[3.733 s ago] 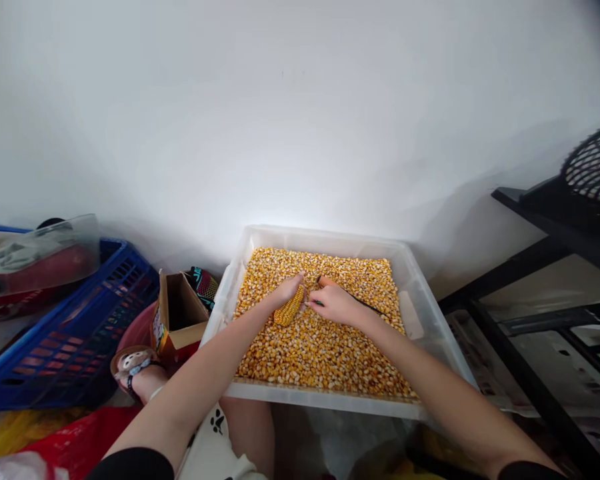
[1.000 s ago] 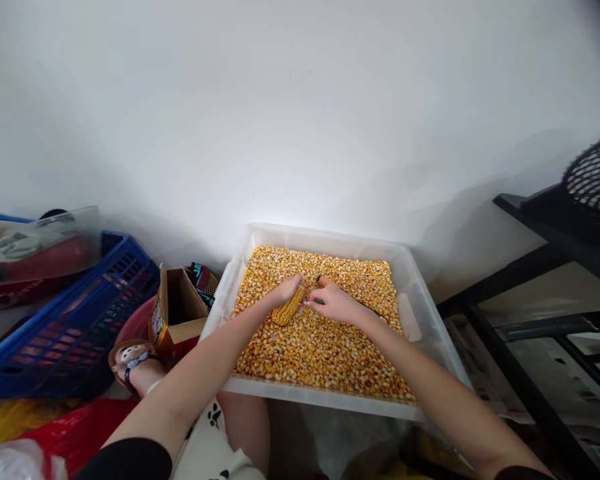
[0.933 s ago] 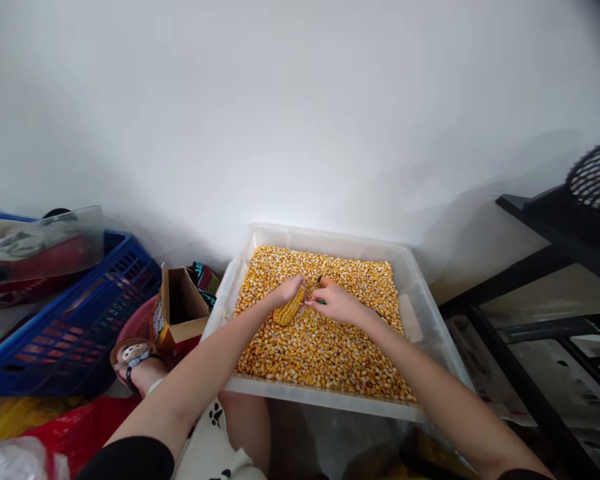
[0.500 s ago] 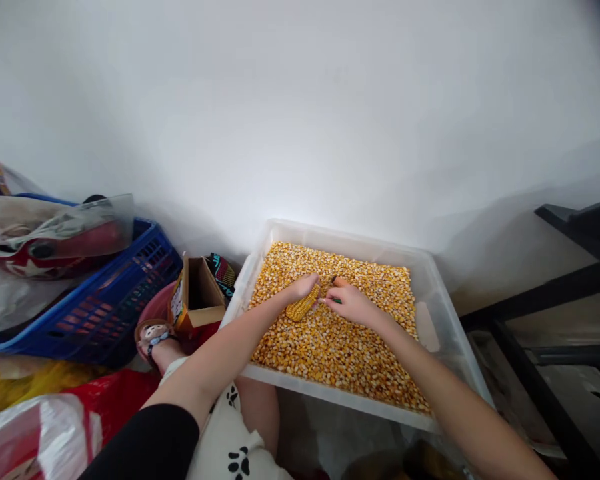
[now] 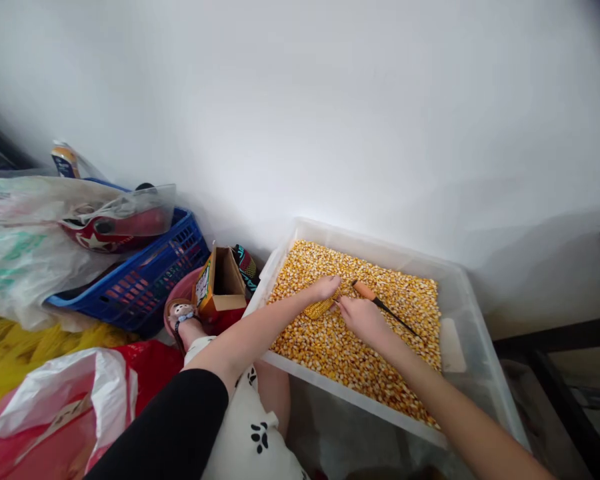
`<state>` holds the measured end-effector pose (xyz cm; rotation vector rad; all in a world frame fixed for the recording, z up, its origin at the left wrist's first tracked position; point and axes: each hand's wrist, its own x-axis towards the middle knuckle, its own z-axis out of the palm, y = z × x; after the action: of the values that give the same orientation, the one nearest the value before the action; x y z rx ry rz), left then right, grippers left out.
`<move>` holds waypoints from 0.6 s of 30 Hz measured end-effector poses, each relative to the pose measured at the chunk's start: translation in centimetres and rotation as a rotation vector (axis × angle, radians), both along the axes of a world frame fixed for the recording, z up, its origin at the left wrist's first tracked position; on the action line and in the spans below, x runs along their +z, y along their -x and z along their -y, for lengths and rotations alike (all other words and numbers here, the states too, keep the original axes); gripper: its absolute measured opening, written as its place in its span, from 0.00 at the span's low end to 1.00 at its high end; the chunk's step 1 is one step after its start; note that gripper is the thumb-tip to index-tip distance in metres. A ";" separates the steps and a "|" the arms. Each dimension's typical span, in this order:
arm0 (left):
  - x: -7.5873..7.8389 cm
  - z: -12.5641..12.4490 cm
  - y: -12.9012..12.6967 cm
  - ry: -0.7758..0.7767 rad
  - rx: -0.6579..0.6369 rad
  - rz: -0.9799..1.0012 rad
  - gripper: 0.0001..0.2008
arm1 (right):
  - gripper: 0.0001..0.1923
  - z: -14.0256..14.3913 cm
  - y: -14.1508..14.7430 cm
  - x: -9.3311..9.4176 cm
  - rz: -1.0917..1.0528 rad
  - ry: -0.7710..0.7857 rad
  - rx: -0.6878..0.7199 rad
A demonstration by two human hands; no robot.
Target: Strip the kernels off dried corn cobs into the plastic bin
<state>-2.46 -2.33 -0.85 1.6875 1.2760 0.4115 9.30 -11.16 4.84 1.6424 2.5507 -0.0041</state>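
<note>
My left hand (image 5: pixel 327 287) is wrapped around a yellow corn cob (image 5: pixel 317 309), which still bears rows of kernels. Close by on its right, my right hand (image 5: pixel 364 320) has its fingers pinched together at the cob's end; what sits between the fingertips is too small to make out. A tool with an orange handle (image 5: pixel 364 290) and a thin dark shaft lies over the kernels just beyond my right hand. Loose corn kernels (image 5: pixel 320 347) fill much of the clear plastic bin (image 5: pixel 380 245) under both hands.
Left of the bin stand an open cardboard box (image 5: pixel 225 277) and a blue basket (image 5: pixel 130 287) piled with bags. A red and white bag (image 5: pixel 80 400) lies in front. White wall (image 5: pixel 330 113) rises behind; a black frame (image 5: pixel 560 387) stands at right.
The view has swung left, so everything sits further right. My right hand's position has shifted, and the tool's orange handle and shaft now show. The cob stays in my left hand.
</note>
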 end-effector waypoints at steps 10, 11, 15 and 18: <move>0.4 0.5 -0.1 -0.008 -0.019 -0.042 0.23 | 0.15 0.0 0.2 0.5 -0.023 0.020 -0.053; 0.5 0.5 -0.1 -0.008 -0.025 -0.044 0.23 | 0.15 0.0 0.1 0.6 -0.046 0.025 -0.045; 0.4 0.4 0.1 0.005 -0.029 -0.024 0.21 | 0.14 -0.1 -0.3 1.1 -0.097 0.010 -0.026; 0.1 0.0 0.2 0.052 -0.030 0.060 0.21 | 0.13 -0.2 -0.4 1.0 -0.113 0.013 -0.026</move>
<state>-2.64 -2.38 -0.73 1.6369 1.2064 0.4055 9.66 -10.98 5.88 1.7182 2.6041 -0.1190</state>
